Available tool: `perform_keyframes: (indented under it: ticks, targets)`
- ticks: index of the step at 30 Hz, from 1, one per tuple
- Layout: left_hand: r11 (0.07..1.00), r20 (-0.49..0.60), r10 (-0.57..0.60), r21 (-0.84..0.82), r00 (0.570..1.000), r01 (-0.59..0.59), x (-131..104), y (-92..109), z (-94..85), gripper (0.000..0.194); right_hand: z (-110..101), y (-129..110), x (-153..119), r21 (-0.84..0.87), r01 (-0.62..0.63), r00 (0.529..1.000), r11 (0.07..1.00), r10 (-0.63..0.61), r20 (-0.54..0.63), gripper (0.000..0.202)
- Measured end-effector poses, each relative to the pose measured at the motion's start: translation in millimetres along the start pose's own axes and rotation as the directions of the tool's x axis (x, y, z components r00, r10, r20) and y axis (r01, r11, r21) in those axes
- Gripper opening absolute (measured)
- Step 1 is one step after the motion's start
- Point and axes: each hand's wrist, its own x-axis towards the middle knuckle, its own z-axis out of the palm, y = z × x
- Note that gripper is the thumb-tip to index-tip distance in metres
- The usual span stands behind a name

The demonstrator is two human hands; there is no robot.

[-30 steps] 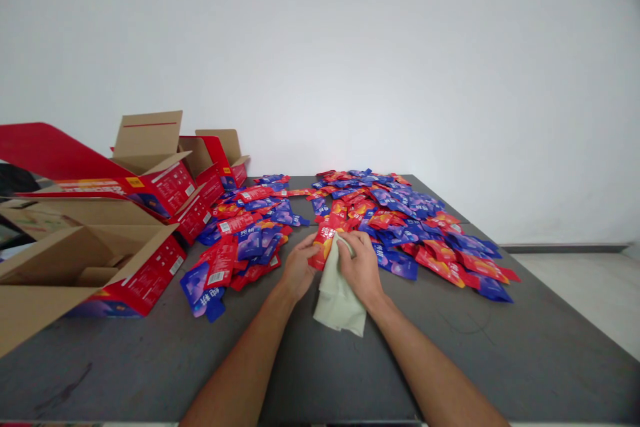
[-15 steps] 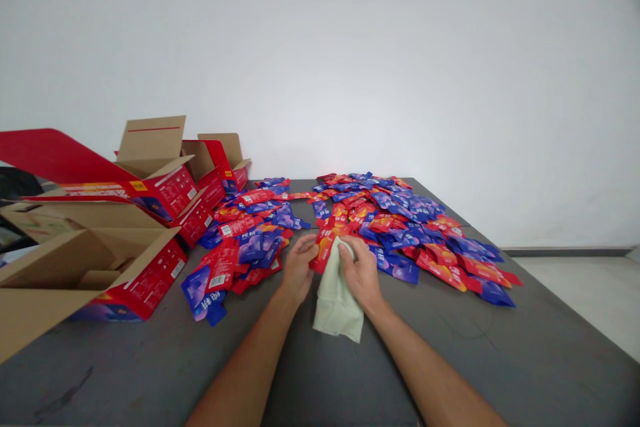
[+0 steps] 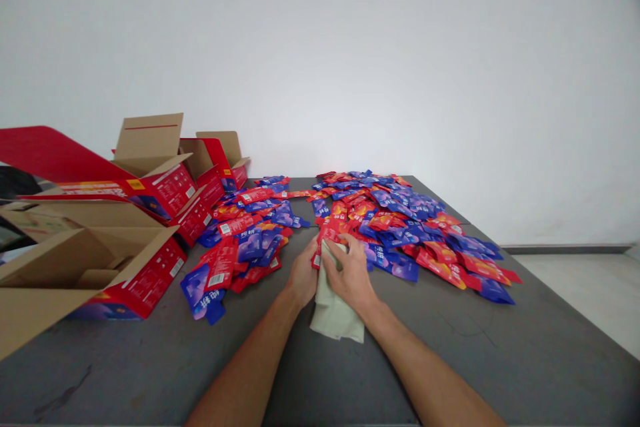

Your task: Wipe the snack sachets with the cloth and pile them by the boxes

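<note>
A red packet (image 3: 330,232) is held upright between my hands above the middle of the table. My left hand (image 3: 303,275) grips its left side. In my right hand (image 3: 350,271) is a pale green cloth (image 3: 336,315), pressed against the lower part of the packet, its loose end hanging down toward the table. Just behind my hands, red and blue packets (image 3: 395,213) lie in a wide heap reaching to the right. Another pile of red and blue packets (image 3: 250,243) lies to the left of my hands.
Open red cardboard boxes stand along the left, the nearest box (image 3: 145,283) with its flaps spread. The grey table (image 3: 450,347) reaches back to a white wall (image 3: 320,67).
My right hand and the cloth have shifted left across the packet, closer to my left hand. My left hand has come nearer to the cloth and turned slightly.
</note>
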Motion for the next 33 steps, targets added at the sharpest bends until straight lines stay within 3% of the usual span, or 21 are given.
perform_keyframes:
  ticks: [2,4,8,16,23,25,29,33]
  targets:
    - [0.997,-0.026,0.075,-0.001,0.997,-0.075,1.1,0.7,-1.9,0.041,2.6,-6.6,-5.1,-0.053,0.012,0.999,0.999,-0.010,0.036,0.052]
    - [0.995,-0.030,0.098,-0.001,0.995,-0.098,2.8,1.6,-5.1,0.043,4.7,-12.6,-9.0,-0.054,0.025,0.997,0.998,-0.020,0.077,0.057]
    - [0.995,0.050,0.103,-0.001,0.993,-0.103,4.8,5.6,-10.9,0.043,6.7,-13.0,-9.0,0.035,0.071,0.990,0.997,-0.075,0.119,0.044]
    - [0.997,0.137,0.059,-0.054,0.989,-0.052,2.1,8.0,-11.1,0.041,-2.8,12.2,5.4,0.060,0.094,0.996,0.994,-0.095,0.000,0.034]
    - [0.998,0.060,0.066,-0.014,0.996,-0.066,2.6,12.9,-3.4,0.033,1.0,-8.4,-2.5,0.149,0.180,0.956,0.972,-0.208,0.207,0.034]
    - [0.999,0.032,0.047,0.004,0.998,-0.047,2.7,10.6,-3.9,0.036,1.6,-8.5,-2.2,0.131,0.171,0.965,0.976,-0.193,0.178,0.034]
    - [0.995,-0.055,-0.027,0.090,0.998,0.032,0.4,1.0,-4.9,0.042,-2.1,2.9,4.6,0.057,0.098,0.995,0.994,-0.099,0.005,0.032]
    - [0.982,-0.029,-0.013,0.188,0.999,0.018,-3.3,-3.6,-0.3,0.046,-7.6,14.0,10.6,-0.017,0.024,0.992,1.000,-0.026,-0.127,0.032]
